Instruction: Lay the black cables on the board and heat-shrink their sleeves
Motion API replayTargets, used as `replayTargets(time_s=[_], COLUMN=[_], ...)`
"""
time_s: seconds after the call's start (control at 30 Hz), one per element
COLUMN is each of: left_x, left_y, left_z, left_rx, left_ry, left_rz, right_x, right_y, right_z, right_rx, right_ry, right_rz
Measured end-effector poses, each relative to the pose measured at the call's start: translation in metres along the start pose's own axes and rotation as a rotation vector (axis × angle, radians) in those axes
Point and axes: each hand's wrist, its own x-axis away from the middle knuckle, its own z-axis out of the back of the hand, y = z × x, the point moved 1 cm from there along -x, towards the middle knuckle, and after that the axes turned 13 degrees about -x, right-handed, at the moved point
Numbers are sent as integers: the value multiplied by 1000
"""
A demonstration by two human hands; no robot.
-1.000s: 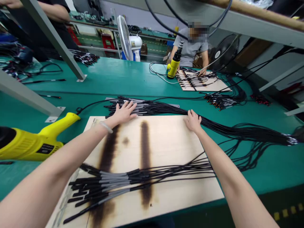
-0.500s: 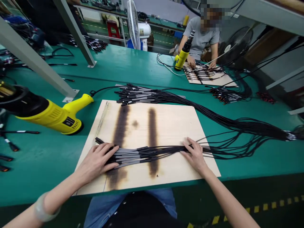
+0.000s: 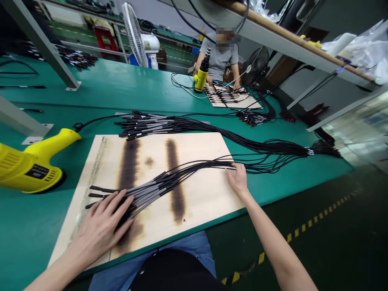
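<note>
A bundle of thin black cables (image 3: 197, 165) with grey sleeves (image 3: 148, 190) near one end lies slantwise across a pale wooden board (image 3: 206, 194). My left hand (image 3: 104, 220) rests on the sleeved end with its fingers spread, covering part of it. Several black cable tips (image 3: 101, 195) stick out beyond those fingers. At the board's right edge, my right hand (image 3: 238, 180) has its fingers bent against the same cables, which run on to the right. Its fingertips are partly hidden among them.
A second, thicker cable bundle (image 3: 194, 123) lies along the board's far edge. To the left is a yellow heat gun (image 3: 39, 163). Metal posts (image 3: 45, 44) stand on the green table (image 3: 127, 89). Across it a person (image 3: 220, 60) works beside another heat gun (image 3: 201, 74).
My view has swung to the right. The cable bundle has tilted, its right part shifting toward the far side. My right hand has moved along it to the board's right edge.
</note>
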Motion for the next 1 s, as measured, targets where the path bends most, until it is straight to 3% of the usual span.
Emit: replayTargets(time_s=[0.17, 0.33, 0.57, 0.7, 1.0], left_x=[-17, -51, -63, -57, -52], left_y=[-19, -41, -43, -40, -41], left_z=[-14, -12, -11, -7, 3], left_rx=[-97, -124, -80, -97, -105], left_ry=[-62, -138, -208, -126, -52], left_rz=[-45, -19, 58, 70, -86], right_x=[11, 15, 26, 29, 36], right_y=[12, -7, -85, -126, -146], right_z=[19, 17, -32, -62, -79], right_rx=[156, 114, -76, -113, -189], right_ry=[-190, -278, -471, -545, -602], right_rz=[-69, -20, 212, 296, 335])
